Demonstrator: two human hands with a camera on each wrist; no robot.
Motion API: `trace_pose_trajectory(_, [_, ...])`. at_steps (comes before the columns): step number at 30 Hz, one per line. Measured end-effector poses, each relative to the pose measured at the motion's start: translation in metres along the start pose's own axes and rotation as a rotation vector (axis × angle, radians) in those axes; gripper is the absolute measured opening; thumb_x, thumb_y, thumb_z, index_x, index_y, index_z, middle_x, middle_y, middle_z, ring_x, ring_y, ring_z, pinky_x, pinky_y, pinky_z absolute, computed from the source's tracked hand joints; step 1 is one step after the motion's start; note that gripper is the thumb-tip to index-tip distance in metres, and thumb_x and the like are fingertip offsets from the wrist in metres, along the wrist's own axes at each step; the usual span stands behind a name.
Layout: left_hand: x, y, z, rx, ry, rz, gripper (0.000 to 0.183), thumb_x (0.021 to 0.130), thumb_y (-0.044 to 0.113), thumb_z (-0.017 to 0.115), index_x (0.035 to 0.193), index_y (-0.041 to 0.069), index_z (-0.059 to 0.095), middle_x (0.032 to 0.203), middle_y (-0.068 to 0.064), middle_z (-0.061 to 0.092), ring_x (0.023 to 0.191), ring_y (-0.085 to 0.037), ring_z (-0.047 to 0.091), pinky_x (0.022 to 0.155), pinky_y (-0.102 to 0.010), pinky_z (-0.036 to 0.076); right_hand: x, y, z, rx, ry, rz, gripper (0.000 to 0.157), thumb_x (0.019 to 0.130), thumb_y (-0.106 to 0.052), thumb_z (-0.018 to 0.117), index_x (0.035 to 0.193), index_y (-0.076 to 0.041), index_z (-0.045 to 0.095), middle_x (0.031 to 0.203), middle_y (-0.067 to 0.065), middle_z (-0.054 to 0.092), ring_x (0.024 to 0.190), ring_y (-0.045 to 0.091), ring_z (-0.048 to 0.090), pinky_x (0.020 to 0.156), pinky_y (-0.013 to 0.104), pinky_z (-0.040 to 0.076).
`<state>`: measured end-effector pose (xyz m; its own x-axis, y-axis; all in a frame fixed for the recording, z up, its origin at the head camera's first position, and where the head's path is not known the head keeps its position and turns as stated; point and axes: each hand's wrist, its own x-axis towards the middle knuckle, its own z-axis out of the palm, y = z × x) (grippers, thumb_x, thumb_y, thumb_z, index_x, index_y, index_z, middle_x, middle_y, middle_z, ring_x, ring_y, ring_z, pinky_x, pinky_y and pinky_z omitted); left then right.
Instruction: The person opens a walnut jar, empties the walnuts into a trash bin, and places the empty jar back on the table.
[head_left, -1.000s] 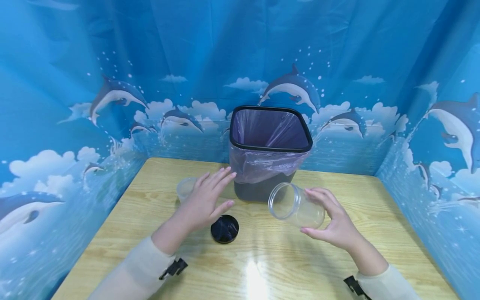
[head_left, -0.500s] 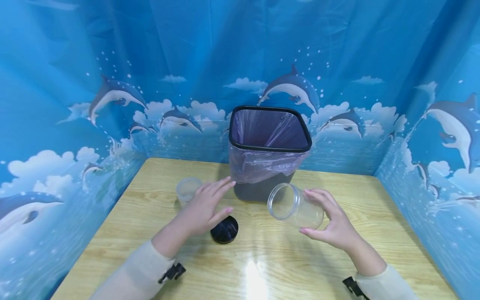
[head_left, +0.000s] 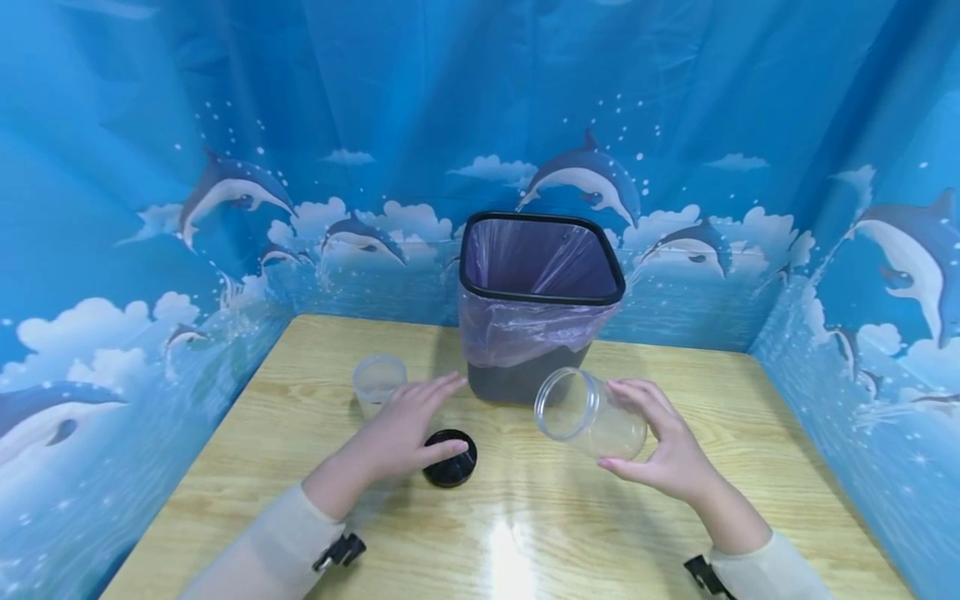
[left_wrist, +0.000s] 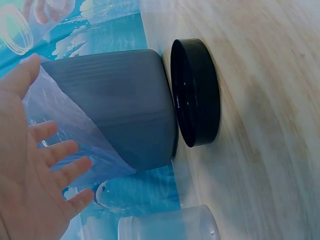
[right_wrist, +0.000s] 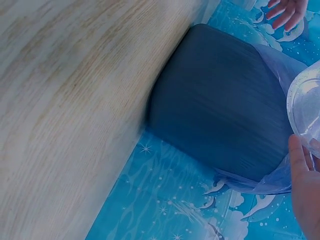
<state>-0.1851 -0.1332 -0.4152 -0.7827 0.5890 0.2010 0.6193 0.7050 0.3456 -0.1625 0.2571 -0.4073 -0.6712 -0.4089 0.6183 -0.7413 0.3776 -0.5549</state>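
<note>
My right hand (head_left: 667, 446) grips a clear plastic jar (head_left: 611, 421) round its base end, tilted so its threaded mouth faces left. In the right wrist view the jar's base (right_wrist: 306, 102) shows at the right edge by the fingers. My left hand (head_left: 393, 429) hovers over the table with its fingers extended and nothing held. Below its thumb lies a round black lid (head_left: 450, 471), hollow side up. Beyond that hand a translucent plastic cup (head_left: 377, 379) stands on the table, partly hidden by the hand.
A dark grey trash bin (head_left: 525, 383) with a black rim and a purple liner bag (head_left: 517, 329) stands at the back middle of the wooden table (head_left: 592, 542). Blue dolphin-print curtains (head_left: 420, 100) enclose the back and sides.
The left hand has lowered and drawn slightly back toward me, uncovering more of the cup, its thumb now over the lid. The right hand and jar have stayed almost still.
</note>
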Motion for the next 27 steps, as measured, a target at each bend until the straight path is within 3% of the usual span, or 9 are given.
trace_pose_trajectory(9, [-0.004, -0.004, 0.006, -0.023, -0.061, -0.017, 0.091, 0.088, 0.061, 0.066, 0.158, 0.015, 0.030, 0.162, -0.008, 0.030, 0.145, -0.032, 0.033, 0.117, -0.058, 0.018, -0.001, 0.001, 0.001, 0.013, -0.012, 0.018, 0.100, 0.053, -0.002, 0.095, 0.142, 0.001, 0.050, 0.135, 0.012, 0.051, 0.122, 0.012, 0.053, 0.108, 0.021, 0.038])
trace_pose_trajectory(18, [-0.007, -0.012, 0.014, 0.012, -0.082, 0.012, 0.091, 0.086, 0.060, 0.069, 0.153, 0.008, 0.038, 0.156, -0.013, 0.040, 0.141, -0.033, 0.040, 0.113, -0.064, 0.023, 0.000, 0.001, 0.000, 0.013, -0.014, 0.033, 0.100, 0.053, -0.002, 0.095, 0.143, 0.000, 0.050, 0.135, 0.012, 0.051, 0.122, 0.013, 0.054, 0.108, 0.021, 0.038])
trace_pose_trajectory(27, [-0.010, -0.017, 0.021, 0.024, -0.135, -0.030, 0.096, 0.084, 0.062, 0.071, 0.154, 0.007, 0.036, 0.156, -0.014, 0.039, 0.141, -0.033, 0.040, 0.114, -0.064, 0.021, -0.002, 0.002, 0.001, 0.026, -0.014, 0.039, 0.101, 0.053, -0.001, 0.095, 0.143, 0.001, 0.050, 0.136, 0.012, 0.050, 0.123, 0.011, 0.053, 0.108, 0.021, 0.038])
